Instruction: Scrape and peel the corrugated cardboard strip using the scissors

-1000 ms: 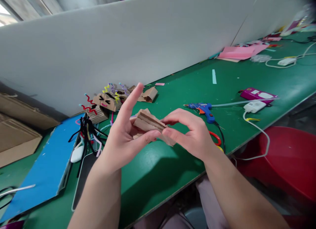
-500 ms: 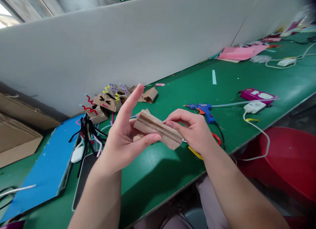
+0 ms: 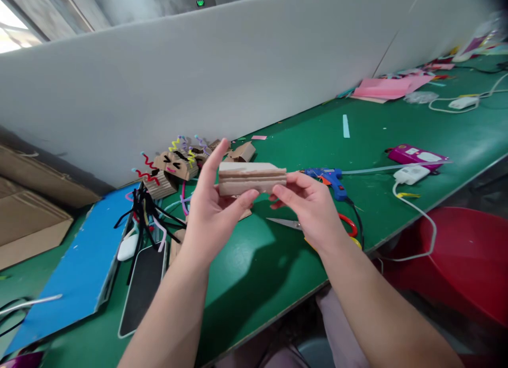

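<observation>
Both hands hold a folded piece of brown corrugated cardboard [image 3: 251, 178] level above the green table [image 3: 254, 267]. My left hand [image 3: 210, 209] pinches its left end between thumb and fingers, with the index finger stretched upward. My right hand [image 3: 311, 206] grips its right end with curled fingers. Scissors with red and yellow handles [image 3: 286, 224] lie on the table just below my right hand. A blue glue gun [image 3: 329, 177] lies behind that hand.
Cardboard figures with coloured pipe-cleaner hair [image 3: 172, 167] and loose pipe cleaners [image 3: 146, 212] sit at left, next to a blue sheet [image 3: 75, 262] and a dark tablet [image 3: 143, 286]. A white partition [image 3: 222, 71] backs the table. A red stool [image 3: 464, 257] stands at right, with white cables [image 3: 416, 209].
Both hands raised the cardboard piece and turned it from tilted to level, with its layered edge facing me. The scissors under my right hand came into full view.
</observation>
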Tool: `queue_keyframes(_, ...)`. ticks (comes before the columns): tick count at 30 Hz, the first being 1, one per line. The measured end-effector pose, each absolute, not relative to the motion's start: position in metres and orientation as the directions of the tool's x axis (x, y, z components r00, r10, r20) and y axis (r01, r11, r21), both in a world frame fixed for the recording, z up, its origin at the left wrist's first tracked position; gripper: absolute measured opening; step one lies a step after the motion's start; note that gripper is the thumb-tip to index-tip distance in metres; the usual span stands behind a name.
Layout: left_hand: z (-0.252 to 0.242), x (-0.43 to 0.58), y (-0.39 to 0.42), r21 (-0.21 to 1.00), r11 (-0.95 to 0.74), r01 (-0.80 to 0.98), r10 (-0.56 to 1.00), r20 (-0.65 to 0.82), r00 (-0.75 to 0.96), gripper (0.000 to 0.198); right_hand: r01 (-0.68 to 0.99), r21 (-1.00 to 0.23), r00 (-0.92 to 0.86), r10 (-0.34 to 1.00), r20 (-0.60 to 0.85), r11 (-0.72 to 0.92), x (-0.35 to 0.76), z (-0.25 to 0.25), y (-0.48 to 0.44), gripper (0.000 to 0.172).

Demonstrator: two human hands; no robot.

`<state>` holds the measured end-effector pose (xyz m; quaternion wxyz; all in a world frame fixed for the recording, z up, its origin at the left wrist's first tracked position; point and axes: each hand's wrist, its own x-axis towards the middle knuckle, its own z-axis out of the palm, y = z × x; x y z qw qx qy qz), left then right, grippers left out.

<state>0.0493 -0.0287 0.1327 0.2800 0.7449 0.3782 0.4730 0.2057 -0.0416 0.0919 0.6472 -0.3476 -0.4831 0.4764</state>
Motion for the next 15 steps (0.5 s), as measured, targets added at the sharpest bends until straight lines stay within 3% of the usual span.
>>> queue_keyframes(4, 0.144, 0.03, -0.029, 0.779, -0.469, 0.416, 0.795, 0.167, 0.584, 0.083, -0.299, -0.835, 0.266, 0.881, 0.391, 0.461, 0.211, 0.091, -0.039, 0.015)
queue_keyframes(6, 0.155, 0.016, -0.033, 0.704, -0.474, 0.529, 0.79, 0.075, 0.608, 0.071, -0.253, -0.811, 0.313, 0.837, 0.448, 0.528, 0.214, 0.092, -0.04, 0.015)
queue_keyframes(8, 0.164, 0.006, -0.039, 0.62, -0.5, 0.605, 0.832, 0.151, 0.534, 0.057, -0.124, -0.798, 0.323, 0.785, 0.529, 0.589, 0.216, 0.095, -0.045, 0.017)
queue_keyframes(11, 0.17, 0.006, -0.05, 0.593, -0.546, 0.592, 0.838, 0.367, 0.405, 0.05, 0.171, -0.775, 0.254, 0.733, 0.631, 0.609, 0.215, 0.102, -0.056, 0.026)
queue_keyframes(15, 0.165, 0.024, -0.054, 0.496, -0.719, 0.487, 0.695, 0.543, 0.472, 0.054, 0.402, -0.67, 0.072, 0.708, 0.703, 0.624, 0.211, 0.11, -0.068, 0.036)
